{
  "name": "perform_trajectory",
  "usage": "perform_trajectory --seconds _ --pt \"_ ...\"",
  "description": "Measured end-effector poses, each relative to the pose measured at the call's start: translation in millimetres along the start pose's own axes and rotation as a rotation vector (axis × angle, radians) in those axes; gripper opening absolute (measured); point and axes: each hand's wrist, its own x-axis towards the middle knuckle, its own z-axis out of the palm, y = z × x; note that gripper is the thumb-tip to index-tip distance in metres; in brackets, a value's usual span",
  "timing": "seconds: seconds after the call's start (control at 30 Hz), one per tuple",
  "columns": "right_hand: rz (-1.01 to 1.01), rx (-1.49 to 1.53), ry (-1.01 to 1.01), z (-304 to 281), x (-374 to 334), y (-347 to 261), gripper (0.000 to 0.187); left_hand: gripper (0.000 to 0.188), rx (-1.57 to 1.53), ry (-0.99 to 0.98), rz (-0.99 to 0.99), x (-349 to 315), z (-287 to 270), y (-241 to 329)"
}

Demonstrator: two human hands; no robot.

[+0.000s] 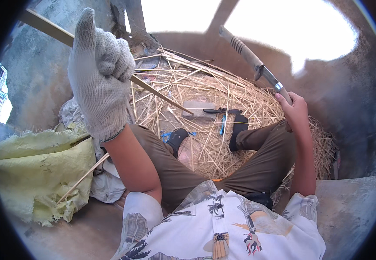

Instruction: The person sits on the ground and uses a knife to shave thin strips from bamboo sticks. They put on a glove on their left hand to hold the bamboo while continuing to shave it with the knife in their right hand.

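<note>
My left hand, in a white knitted glove, is raised at the upper left. Its fingers are curled round a long, flat bamboo strip, and one finger or the thumb points upward. The strip slants from the upper left down toward the floor between my feet. On the right, my bare right hand is closed on the handle of a long knife. A shiny metal collar joins handle and blade. The blade points up and away to the left, apart from the strip, and has dark bands near its far end.
Bamboo slivers litter the floor round my feet. Between them lie a grey block and a dark, narrow tool. A torn yellow-green sack is at my left, beside crumpled white sheeting. Walls curve close around.
</note>
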Motion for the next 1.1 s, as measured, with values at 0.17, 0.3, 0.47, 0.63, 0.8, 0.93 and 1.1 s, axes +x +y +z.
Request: perform_trajectory --seconds 0.17,0.3,0.47,0.63,0.8,0.93,1.1 --pt "0.024 -0.236 -0.22 30.1 58.4 16.8 0.038 0.046 0.062 0.023 -0.017 -2.5 8.1 4.0" --pt "-0.061 -0.546 -0.2 12.2 75.4 2.6 0.036 0.046 0.108 0.01 0.006 -6.9 8.9 3.5" --pt "-0.024 -0.655 -0.267 -44.6 89.5 1.1 0.033 0.047 0.122 -0.031 0.005 -4.1 2.1 6.4" --pt "0.071 -0.603 -0.231 -52.3 90.6 65.3 0.035 0.04 0.183 0.064 0.096 -4.2 -3.5 5.2" --pt "0.2 -0.447 -0.344 -68.4 97.8 151.2 0.029 0.04 0.173 -0.081 0.074 -1.8 -12.6 0.2" --pt "0.252 -0.408 -0.329 -69.5 62.7 179.1 0.024 0.04 -0.099 -0.219 -0.075 1.5 -22.2 6.1" --pt "0.278 -0.248 -0.236 -167.8 12.5 156.5 0.032 0.041 -0.079 -0.169 -0.082 2.4 -22.0 4.8"
